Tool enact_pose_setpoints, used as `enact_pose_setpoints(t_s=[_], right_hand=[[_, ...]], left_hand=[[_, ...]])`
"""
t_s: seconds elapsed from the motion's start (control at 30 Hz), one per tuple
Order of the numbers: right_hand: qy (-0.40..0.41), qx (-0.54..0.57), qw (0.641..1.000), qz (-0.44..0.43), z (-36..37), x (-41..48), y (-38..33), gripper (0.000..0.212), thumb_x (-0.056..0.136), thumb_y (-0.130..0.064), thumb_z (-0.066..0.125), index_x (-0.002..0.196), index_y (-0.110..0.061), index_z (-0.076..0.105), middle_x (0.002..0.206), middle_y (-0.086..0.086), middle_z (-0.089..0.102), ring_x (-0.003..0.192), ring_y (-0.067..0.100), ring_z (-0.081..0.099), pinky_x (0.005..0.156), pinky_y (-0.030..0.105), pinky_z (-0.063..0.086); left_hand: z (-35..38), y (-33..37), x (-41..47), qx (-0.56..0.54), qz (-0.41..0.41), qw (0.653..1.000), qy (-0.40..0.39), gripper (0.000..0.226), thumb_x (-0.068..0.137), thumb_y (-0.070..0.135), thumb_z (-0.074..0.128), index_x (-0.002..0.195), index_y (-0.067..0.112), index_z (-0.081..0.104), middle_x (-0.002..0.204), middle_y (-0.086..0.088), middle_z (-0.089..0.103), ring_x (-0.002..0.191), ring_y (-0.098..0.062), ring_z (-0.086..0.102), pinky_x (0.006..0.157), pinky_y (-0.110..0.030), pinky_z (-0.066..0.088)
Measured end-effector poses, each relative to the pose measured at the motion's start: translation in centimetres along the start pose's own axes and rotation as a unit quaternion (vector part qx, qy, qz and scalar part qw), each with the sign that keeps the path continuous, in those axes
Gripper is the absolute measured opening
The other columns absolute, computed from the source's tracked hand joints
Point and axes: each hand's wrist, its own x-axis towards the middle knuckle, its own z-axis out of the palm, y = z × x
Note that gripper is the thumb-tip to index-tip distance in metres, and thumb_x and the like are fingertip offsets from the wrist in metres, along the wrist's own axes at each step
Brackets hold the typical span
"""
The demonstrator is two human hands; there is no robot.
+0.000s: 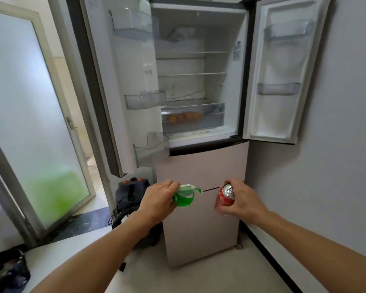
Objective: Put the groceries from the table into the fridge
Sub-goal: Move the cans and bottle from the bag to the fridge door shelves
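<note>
The fridge stands in front of me with both upper doors swung wide open. My left hand grips a small green container with a white lid at about the height of the lower drawers. My right hand holds a red soda can, tilted with its silver top facing me. Both hands are level, side by side, below the open compartment. Inside, the wire shelves look bare, and the clear crisper drawer holds several orange fruits.
Clear bins line the left door and the right door. A dark vacuum cleaner sits on the floor left of the fridge. A frosted glass door is at the left, a grey wall at the right, a dark bag lower left.
</note>
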Motion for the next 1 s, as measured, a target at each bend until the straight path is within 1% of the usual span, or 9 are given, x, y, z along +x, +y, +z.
enact_pose_setpoints(t_s=[0.1, 0.23, 0.33, 0.43, 0.57, 0.67, 0.73, 0.9, 1.0], right_hand=[[0.005, 0.031, 0.999, -0.028, 0.2, 6.8, 1.5, 0.082, 0.06, -0.047, 0.085, 0.126, -0.035, 0.037, 0.115, -0.008, 0.05, 0.102, 0.015, 0.053, 0.084, 0.029, 0.053], [0.013, 0.098, 0.993, -0.072, 0.1, 16.2, 2.3, 0.085, 0.056, -0.043, 0.086, 0.125, -0.035, 0.036, 0.113, -0.008, 0.05, 0.102, 0.016, 0.054, 0.083, 0.031, 0.055], [0.01, 0.136, 0.984, -0.111, -0.1, 22.2, 2.1, 0.086, 0.052, -0.038, 0.088, 0.122, -0.034, 0.039, 0.113, -0.007, 0.053, 0.103, 0.016, 0.055, 0.086, 0.033, 0.055], [0.018, 0.16, 0.975, -0.15, -0.2, 26.8, 1.5, 0.084, 0.051, -0.034, 0.09, 0.12, -0.032, 0.04, 0.111, -0.007, 0.053, 0.101, 0.017, 0.057, 0.086, 0.034, 0.055], [0.03, 0.188, 0.964, -0.188, -0.1, 31.0, -0.4, 0.084, 0.053, -0.035, 0.091, 0.119, -0.034, 0.039, 0.112, -0.007, 0.053, 0.1, 0.015, 0.056, 0.086, 0.03, 0.053], [0.041, 0.208, 0.954, -0.212, 0.2, 33.4, -2.1, 0.081, 0.054, -0.034, 0.09, 0.119, -0.031, 0.042, 0.111, -0.005, 0.054, 0.097, 0.015, 0.057, 0.082, 0.027, 0.053], [0.042, 0.22, 0.949, -0.22, 1.0, 34.8, -3.2, 0.078, 0.057, -0.033, 0.089, 0.12, -0.03, 0.043, 0.111, -0.005, 0.055, 0.097, 0.015, 0.057, 0.081, 0.028, 0.054], [0.022, 0.23, 0.947, -0.225, 3.8, 37.4, -5.8, 0.078, 0.057, -0.034, 0.087, 0.12, -0.029, 0.043, 0.112, -0.004, 0.055, 0.099, 0.017, 0.058, 0.084, 0.036, 0.056], [0.018, 0.225, 0.947, -0.226, 5.6, 38.4, -7.2, 0.078, 0.059, -0.034, 0.086, 0.124, -0.029, 0.045, 0.118, -0.001, 0.056, 0.104, 0.019, 0.057, 0.09, 0.037, 0.053]], left_hand=[[-0.4, -2.5, 4.4, 0.006, -0.009, 0.998, 0.06, 0.045, 0.056, 0.013, 0.086, 0.093, 0.012, 0.061, 0.078, -0.005, 0.063, 0.06, -0.024, 0.061, 0.047, -0.028, 0.045], [-1.4, -5.3, 10.0, 0.048, -0.029, 0.989, 0.137, 0.049, 0.06, 0.007, 0.086, 0.103, 0.007, 0.063, 0.087, -0.009, 0.066, 0.069, -0.025, 0.061, 0.054, -0.032, 0.05], [-1.2, -7.4, 13.2, 0.09, -0.049, 0.982, 0.159, 0.053, 0.055, -0.002, 0.084, 0.105, 0.002, 0.066, 0.096, -0.012, 0.067, 0.077, -0.028, 0.063, 0.059, -0.031, 0.05], [0.5, -9.9, 14.6, 0.101, -0.102, 0.98, 0.138, 0.057, 0.055, -0.005, 0.083, 0.107, 0.003, 0.065, 0.101, -0.012, 0.066, 0.081, -0.029, 0.064, 0.059, -0.034, 0.053], [3.3, -13.0, 14.3, 0.08, -0.177, 0.976, 0.094, 0.057, 0.054, -0.008, 0.08, 0.106, 0.005, 0.065, 0.098, -0.01, 0.063, 0.079, -0.03, 0.062, 0.056, -0.036, 0.055], [4.9, -14.4, 13.6, 0.061, -0.235, 0.968, 0.062, 0.053, 0.054, -0.007, 0.079, 0.103, 0.007, 0.064, 0.094, -0.009, 0.061, 0.073, -0.031, 0.061, 0.056, -0.033, 0.05], [5.3, -15.3, 13.4, 0.055, -0.275, 0.959, 0.051, 0.047, 0.059, -0.002, 0.075, 0.102, 0.01, 0.061, 0.094, -0.008, 0.06, 0.071, -0.034, 0.06, 0.055, -0.034, 0.048], [5.5, -16.4, 13.2, 0.068, -0.286, 0.955, 0.033, 0.041, 0.066, 0.012, 0.076, 0.104, 0.012, 0.06, 0.094, -0.006, 0.062, 0.075, -0.031, 0.06, 0.059, -0.033, 0.045], [5.8, -16.7, 12.8, 0.068, -0.274, 0.959, 0.019, 0.043, 0.069, 0.023, 0.076, 0.108, 0.012, 0.059, 0.094, -0.006, 0.061, 0.08, -0.028, 0.059, 0.062, -0.034, 0.047]])
